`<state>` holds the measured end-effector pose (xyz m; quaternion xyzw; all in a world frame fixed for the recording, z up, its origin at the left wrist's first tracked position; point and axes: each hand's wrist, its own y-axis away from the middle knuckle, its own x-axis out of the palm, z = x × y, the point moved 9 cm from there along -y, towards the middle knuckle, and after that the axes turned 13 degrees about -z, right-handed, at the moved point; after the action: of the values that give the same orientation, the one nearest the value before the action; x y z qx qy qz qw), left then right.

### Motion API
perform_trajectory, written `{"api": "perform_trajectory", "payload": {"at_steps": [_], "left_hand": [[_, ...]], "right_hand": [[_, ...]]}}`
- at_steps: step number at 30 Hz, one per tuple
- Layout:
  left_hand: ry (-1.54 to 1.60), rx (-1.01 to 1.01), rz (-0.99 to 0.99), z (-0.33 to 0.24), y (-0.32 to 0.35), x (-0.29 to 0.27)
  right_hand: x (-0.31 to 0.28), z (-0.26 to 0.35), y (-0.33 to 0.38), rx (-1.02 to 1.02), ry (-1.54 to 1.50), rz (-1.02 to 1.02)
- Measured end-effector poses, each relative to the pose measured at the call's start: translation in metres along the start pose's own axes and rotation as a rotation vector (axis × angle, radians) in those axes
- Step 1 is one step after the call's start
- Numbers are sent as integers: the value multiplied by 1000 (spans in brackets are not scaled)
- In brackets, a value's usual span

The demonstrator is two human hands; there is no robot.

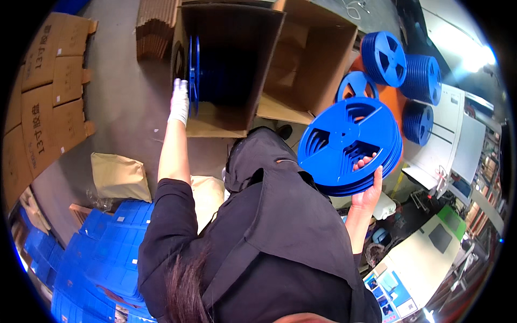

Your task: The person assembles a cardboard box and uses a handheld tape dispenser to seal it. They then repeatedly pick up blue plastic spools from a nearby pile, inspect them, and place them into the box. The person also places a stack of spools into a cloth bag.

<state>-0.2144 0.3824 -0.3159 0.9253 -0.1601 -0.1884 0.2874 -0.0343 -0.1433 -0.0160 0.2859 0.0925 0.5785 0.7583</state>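
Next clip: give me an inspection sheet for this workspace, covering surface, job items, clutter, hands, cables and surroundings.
Surface: grey concrete floor; no worktable seen.
Job's things: stack of blue reels held up at the right; an open carton lying on its side with a blue reel standing upright inside; a second open carton, nothing seen in it.
Clutter: brown paper bag, corrugated sheets, more reel stacks on an orange surface.
Hands: left hand, gloved, on the reel in the carton; right hand, bare, gripping the reel stack through a spoke hole.
Cables: white cable on the floor at the top, barely visible.
Surroundings: sealed cartons, blue plastic trays, white machine.
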Motion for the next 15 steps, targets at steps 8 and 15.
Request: {"api": "perform_trajectory", "payload": {"at_steps": [8,15], "left_hand": [[-122,515,17,-22,48,52],[115,846,287,-157,227,126]], "right_hand": [[-2,31,13,-157,-245,190],[4,45,21,-11,-732,523]]}}
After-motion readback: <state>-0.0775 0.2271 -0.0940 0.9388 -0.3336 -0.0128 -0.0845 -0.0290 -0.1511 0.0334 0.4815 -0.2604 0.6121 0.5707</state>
